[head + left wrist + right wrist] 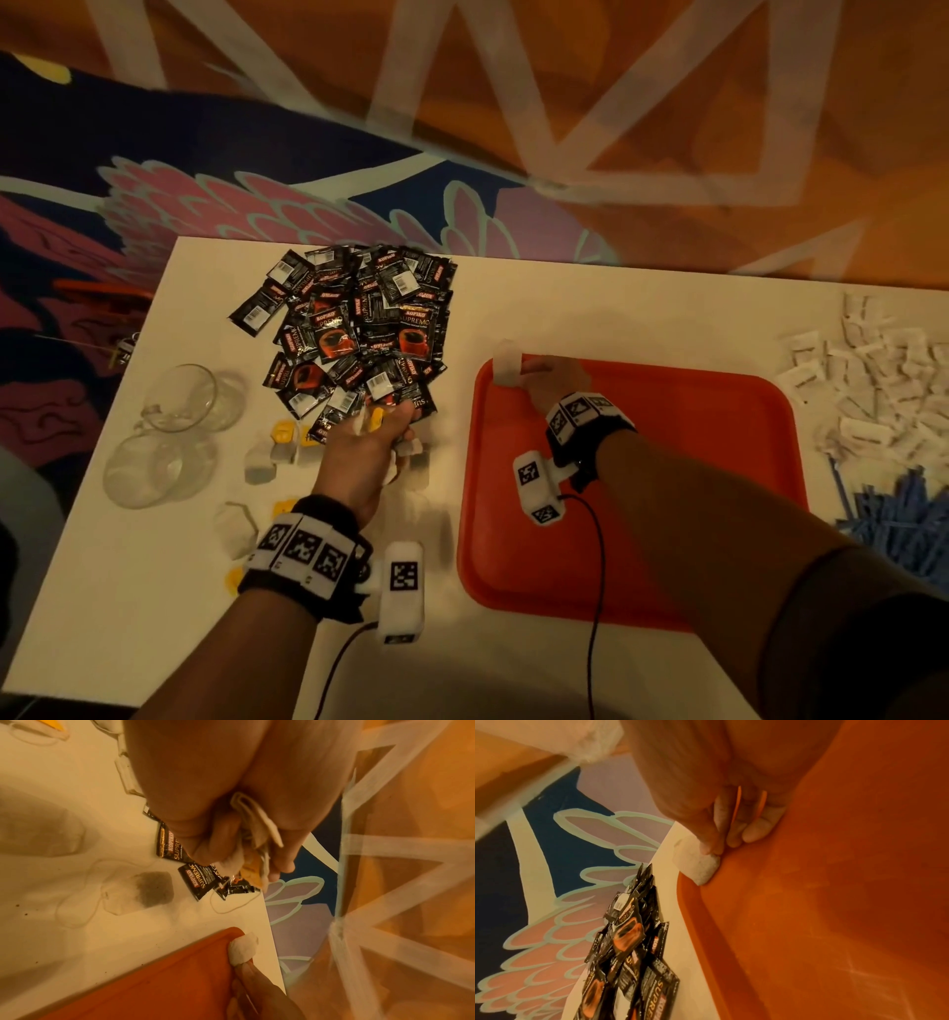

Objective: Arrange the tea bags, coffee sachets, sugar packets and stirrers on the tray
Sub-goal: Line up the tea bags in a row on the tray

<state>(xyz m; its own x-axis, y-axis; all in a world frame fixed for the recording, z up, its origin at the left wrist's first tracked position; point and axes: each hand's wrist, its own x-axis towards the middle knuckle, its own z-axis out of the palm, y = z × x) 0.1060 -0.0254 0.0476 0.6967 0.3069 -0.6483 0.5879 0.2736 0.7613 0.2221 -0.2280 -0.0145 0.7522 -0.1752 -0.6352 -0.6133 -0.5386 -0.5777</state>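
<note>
The right hand (552, 383) pinches one white paper tea bag (506, 364) at the far-left corner of the orange plastic tray (719, 411), likely starting a row; the left hand (367, 455) clutches a bunch of tea bags (257, 833) as ready supply, just near of the black coffee sachets (359, 329)

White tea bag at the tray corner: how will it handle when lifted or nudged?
Probably floppy: the white paper tea bag drapes over the orange plastic tray rim under the right hand pinch. Likely very light: a fingertip pinch carries it. Its thin string could snag, as the loops beside the loose tea bag on the white table suggest.
</note>
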